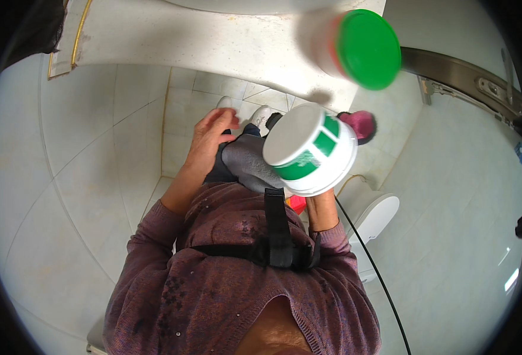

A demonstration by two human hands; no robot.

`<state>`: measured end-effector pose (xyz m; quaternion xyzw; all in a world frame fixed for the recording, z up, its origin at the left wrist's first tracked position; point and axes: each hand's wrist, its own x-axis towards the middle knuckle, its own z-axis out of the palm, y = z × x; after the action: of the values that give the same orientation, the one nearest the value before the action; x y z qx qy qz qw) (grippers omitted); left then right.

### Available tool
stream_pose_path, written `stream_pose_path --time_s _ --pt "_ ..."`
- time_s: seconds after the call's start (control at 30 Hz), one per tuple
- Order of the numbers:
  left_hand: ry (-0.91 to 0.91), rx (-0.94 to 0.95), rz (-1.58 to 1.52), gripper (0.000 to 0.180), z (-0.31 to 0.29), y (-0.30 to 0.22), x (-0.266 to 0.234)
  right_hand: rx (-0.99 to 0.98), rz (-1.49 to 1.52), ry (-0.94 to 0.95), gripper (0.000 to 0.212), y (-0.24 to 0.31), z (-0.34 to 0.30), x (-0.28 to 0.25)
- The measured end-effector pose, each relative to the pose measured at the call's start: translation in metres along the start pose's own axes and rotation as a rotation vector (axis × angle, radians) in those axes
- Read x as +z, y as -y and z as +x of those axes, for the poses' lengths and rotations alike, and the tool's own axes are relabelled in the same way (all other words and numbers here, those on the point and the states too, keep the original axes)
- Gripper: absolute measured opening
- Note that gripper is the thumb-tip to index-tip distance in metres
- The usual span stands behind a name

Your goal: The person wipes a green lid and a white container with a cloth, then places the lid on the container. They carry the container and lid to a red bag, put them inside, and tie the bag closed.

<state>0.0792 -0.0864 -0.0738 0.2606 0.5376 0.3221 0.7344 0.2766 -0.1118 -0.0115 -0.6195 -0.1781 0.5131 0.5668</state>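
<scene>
My right hand, hidden behind the white tub (293,137), holds it up in front of my lap, and only my right wrist (323,212) shows below it. The tub has a green-and-white label and is tilted, its flat round white end toward me and its wider rim lower right. My left hand (210,139) hangs in the air to the left of the tub, above my knee. Its fingers are loosely bent and apart, with nothing in them. On the counter beyond the tub stands a container with a green lid (370,50) and a blurred reddish side.
A white counter (213,41) runs across the far side. To the right are a white toilet (376,216), a black cable (379,278) and a dark metal bar (456,68) on the wall. A pink thing with a dark edge (363,126) is below the counter corner.
</scene>
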Motion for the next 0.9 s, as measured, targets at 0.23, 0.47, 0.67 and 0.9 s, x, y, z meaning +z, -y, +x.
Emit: stream_pose_path --time_s 0.23,0.47,0.67,0.9 --pt "0.195 -0.517 -0.515 0.037 -0.004 0.093 -0.025 0.204 0.362 0.008 0.018 -0.011 -0.007 -0.003" --pt "0.385 -0.429 -1.061 0.043 -0.022 0.07 -0.018 0.215 0.437 -0.021 0.019 -0.019 -0.006 0.001" --pt "0.586 -0.356 -1.101 0.04 -0.033 0.048 -0.027 0.282 0.495 -0.043 0.021 -0.029 -0.008 0.009" --pt "0.108 -0.425 -0.988 0.035 -0.041 0.053 -0.006 0.285 0.51 -0.077 0.022 -0.03 -0.009 0.01"
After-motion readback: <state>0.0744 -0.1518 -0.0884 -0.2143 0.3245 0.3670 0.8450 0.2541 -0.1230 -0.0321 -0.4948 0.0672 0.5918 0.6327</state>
